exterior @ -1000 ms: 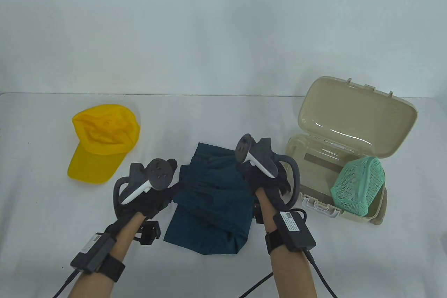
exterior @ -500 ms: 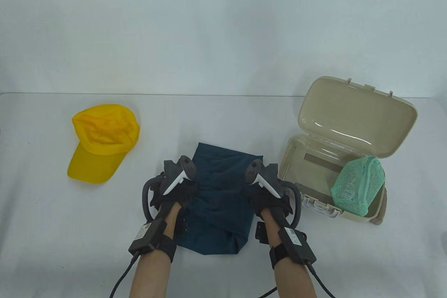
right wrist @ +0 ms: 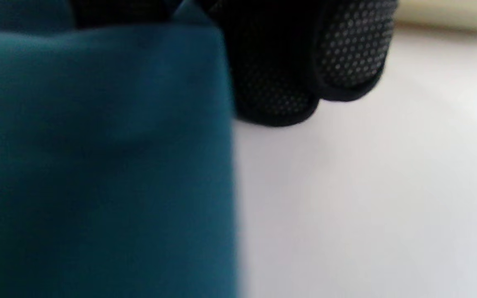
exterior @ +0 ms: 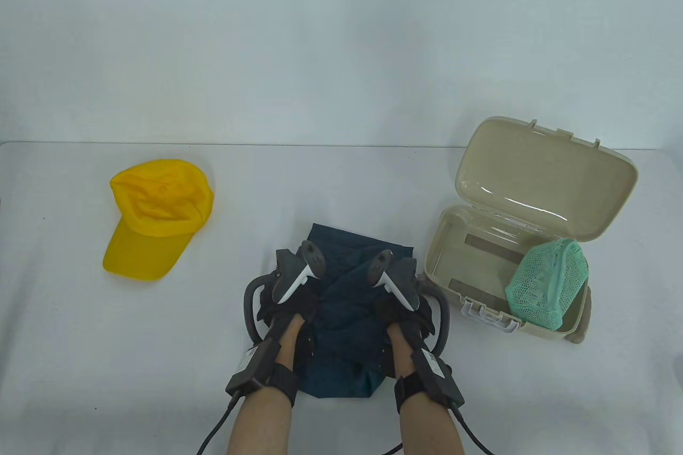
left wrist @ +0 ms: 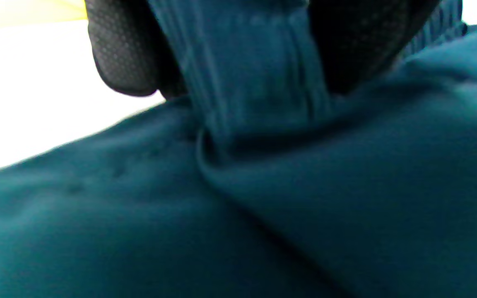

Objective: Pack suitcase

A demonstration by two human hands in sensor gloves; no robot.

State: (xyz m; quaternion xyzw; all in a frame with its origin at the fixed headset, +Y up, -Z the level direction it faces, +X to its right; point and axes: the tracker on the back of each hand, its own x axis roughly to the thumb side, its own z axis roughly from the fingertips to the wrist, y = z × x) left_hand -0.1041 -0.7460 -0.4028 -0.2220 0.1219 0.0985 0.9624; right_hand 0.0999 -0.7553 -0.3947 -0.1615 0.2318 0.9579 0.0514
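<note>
A: What are the hands doing?

B: The left hand (exterior: 285,311) grips the left side of the dark teal cloth (exterior: 347,295). In the left wrist view a ribbed band of that cloth (left wrist: 255,82) runs up between its gloved fingers (left wrist: 122,54), so it is grasping the cloth. The right hand (exterior: 403,313) is at the cloth's right side; its gloved fingers (right wrist: 304,62) sit at the edge of the cloth (right wrist: 97,157) just above the table (right wrist: 367,186), and it looks to be holding that edge, though the actual pinch is hidden.

A: And the cloth itself?

B: Bunched between the two hands near the front of the table (exterior: 341,183), its far edge showing beyond the trackers and its near end between the wrists.

A: Where is the suitcase?

B: Just to the right of the right hand. It is a beige case (exterior: 480,257), its lid (exterior: 544,177) standing open toward the back. A green mesh bundle (exterior: 549,284) sits in its right end, leaning over the rim.

A: Anything else?

B: A yellow cap (exterior: 157,217) lies well apart on the left, with its brim toward the front.
</note>
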